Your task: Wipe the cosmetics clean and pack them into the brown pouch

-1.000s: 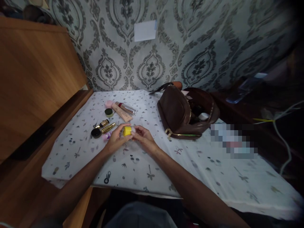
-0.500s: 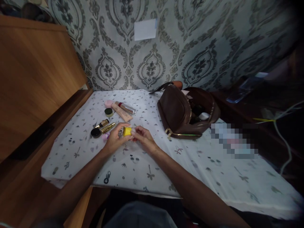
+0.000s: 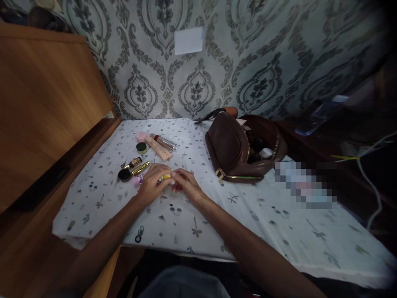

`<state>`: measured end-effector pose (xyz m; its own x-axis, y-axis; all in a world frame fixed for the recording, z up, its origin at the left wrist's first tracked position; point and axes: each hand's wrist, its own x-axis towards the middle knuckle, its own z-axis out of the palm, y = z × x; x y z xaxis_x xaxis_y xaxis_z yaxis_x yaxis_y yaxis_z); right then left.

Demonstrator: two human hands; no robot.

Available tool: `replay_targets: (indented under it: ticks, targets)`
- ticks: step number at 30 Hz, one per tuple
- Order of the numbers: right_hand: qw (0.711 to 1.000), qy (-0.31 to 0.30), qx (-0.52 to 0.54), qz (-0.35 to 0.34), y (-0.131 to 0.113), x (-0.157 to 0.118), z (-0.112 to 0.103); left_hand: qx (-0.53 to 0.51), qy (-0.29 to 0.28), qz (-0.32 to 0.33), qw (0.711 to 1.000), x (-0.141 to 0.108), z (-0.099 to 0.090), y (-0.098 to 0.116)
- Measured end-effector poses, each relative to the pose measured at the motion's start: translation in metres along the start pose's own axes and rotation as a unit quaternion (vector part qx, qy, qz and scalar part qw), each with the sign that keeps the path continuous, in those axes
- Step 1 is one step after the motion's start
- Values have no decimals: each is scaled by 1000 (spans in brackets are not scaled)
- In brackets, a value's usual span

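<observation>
Both hands meet over the patterned white cloth, around a small yellow item (image 3: 166, 176). My left hand (image 3: 154, 181) is closed on it from the left, its fingers covering most of it. My right hand (image 3: 187, 183) pinches its right end. Left of my left hand lie a pink and purple item (image 3: 137, 180), a round black container (image 3: 125, 174) and gold tubes (image 3: 141, 168). Behind them are a dark-lidded jar (image 3: 142, 148), a peach tube (image 3: 159, 148), a silver and red tube (image 3: 166, 142) and a round pink item (image 3: 141, 137).
An open brown bag (image 3: 228, 145) stands at the right, with a white item (image 3: 266, 153) and dark things inside. A wooden panel (image 3: 52, 103) borders the left. Behind is a patterned wall with a white paper (image 3: 189, 41). A pale cable (image 3: 374, 186) hangs far right.
My left hand's fingers have come down over the yellow item, so less of it shows. My right hand has shifted slightly and remains against it.
</observation>
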<state>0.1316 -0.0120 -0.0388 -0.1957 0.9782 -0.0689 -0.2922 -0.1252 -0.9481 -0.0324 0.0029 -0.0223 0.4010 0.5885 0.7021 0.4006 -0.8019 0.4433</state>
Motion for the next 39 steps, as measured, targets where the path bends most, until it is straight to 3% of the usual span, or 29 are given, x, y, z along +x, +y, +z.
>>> replay_targets:
  ticks: [6,12,17,22,29,39]
  targets:
    - [998,-2,56,15,1,0,1,30,6,45,999,0,-2,0]
    - [985,18,170,9,-4,3,-2,34,-48,16,998,-3,-3,-8]
    - [982,19,188,-2,-6,2,-2,2,-15,-30,999,-8,0,-15]
    - [988,50,139,-45,-2,2,0,-20,3,-149,989,-11,-2,-12]
    - [988,95,-24,-119,2,4,-2,7,21,-81,996,-10,-1,-8]
    - [985,71,-84,-133,2,2,-2,-39,-6,-142,989,-5,-5,-5]
